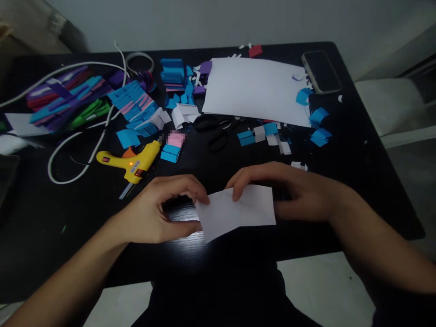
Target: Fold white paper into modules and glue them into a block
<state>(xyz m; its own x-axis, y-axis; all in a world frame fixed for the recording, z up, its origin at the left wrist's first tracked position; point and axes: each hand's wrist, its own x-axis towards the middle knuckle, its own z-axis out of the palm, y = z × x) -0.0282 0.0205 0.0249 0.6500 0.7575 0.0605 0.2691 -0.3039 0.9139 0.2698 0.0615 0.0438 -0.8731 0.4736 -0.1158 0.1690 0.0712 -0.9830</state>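
**Two hands holding a small white paper piece above a cluttered black table**

In the head view, the left hand (153,213) is gripping the left edge of a white paper piece (221,218), its digits curling toward each other with a gap between them. The right hand (296,190) is also gripping the paper, pressing one fingertip onto its upper part while another digit is reaching behind its right edge. The paper is hanging between both hands, near the front edge of the black table (85,254), and is showing a slight bend along its lower edge.

Beyond the left hand, a yellow hot glue gun (136,162) is lying on its side with a small orange light glowing, and a clear glue stick (126,190) is protruding from its rear. Just beside its nozzle, a pink-and-blue folded paper piece (172,150) is resting. A white cable (108,119) is looping around behind the glue gun, passing near a bundle of coloured paper strips (68,97) and a group of blue and pink folded pieces (134,104).

Black-handled scissors (223,131) are lying beyond the hands, near the lower left corner of some large white sheets (257,91). Small blue and white folded pieces (259,133) are lying along the near side of those sheets. A smartphone (322,71) is resting at the far right, and a red paper scrap (255,51) is lying near the far edge.
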